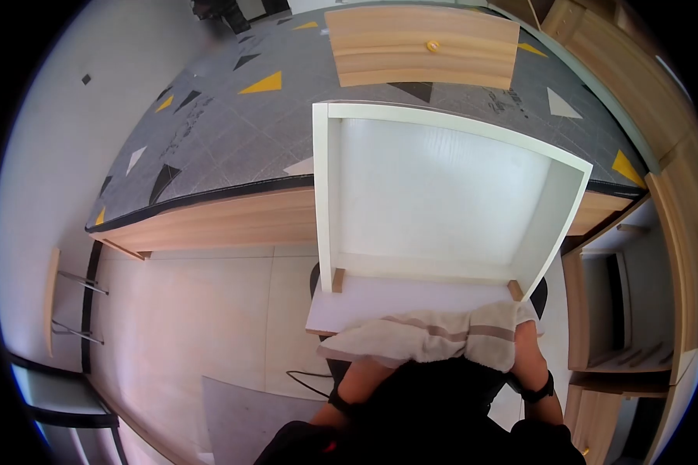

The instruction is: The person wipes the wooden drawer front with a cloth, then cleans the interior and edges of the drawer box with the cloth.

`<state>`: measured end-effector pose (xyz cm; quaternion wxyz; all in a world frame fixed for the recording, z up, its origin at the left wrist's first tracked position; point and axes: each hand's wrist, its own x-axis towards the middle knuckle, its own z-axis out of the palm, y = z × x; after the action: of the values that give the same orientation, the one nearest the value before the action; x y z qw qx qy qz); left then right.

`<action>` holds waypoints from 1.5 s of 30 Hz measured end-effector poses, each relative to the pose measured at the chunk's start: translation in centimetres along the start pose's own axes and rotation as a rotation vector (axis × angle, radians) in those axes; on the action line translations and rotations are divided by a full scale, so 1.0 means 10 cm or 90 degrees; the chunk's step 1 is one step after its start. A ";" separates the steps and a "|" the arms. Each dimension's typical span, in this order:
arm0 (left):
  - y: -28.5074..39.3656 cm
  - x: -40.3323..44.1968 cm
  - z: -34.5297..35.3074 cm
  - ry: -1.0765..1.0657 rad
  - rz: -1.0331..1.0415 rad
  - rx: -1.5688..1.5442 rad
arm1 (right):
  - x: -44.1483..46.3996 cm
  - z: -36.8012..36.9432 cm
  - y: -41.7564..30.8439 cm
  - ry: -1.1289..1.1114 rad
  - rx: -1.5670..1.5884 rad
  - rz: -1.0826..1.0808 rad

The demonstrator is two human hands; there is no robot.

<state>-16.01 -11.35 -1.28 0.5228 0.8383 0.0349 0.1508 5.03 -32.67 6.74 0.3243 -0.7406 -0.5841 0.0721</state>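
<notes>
A beige towel (pixel 426 333) with darker stripes lies bunched across the near edge of a white board (pixel 411 298). My left hand is hidden under the towel's left part; only its forearm (pixel 364 380) shows. On the right, my right hand (pixel 524 329) goes in under the towel's end, with wrist and a little of the hand visible and the fingers covered. Just beyond the towel, a white drawer box (pixel 323 194) stands on edge on the board, its open side facing me. Small wooden blocks (pixel 338 280) sit in its lower corners.
Behind the drawer box is a bed with a grey patterned mattress (pixel 225 132). A wooden drawer front (pixel 380 50) with a round knob (pixel 433 46) rests on it. Wooden cabinets (pixel 682 232) stand right. A cable (pixel 306 376) and a grey mat (pixel 248 422) lie on the floor.
</notes>
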 end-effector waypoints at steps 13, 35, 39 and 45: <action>0.32 0.13 0.06 0.202 0.095 0.275 | -0.32 0.14 0.22 -0.064 -0.119 -0.004; 1.04 -0.06 -0.40 0.199 -0.212 -0.195 | 0.26 0.01 -0.73 -0.268 -0.021 -0.043; 1.18 -0.08 -0.42 0.314 -0.018 0.050 | 0.53 -0.04 -0.84 0.049 -0.053 -0.064; 1.01 0.43 -0.51 0.180 0.055 0.532 | 0.43 0.11 -0.18 0.230 -0.119 -0.042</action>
<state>-14.43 -10.56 10.71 0.1221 0.9495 0.1290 0.2588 4.33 -28.16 8.09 0.3562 -0.7489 -0.5442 -0.1270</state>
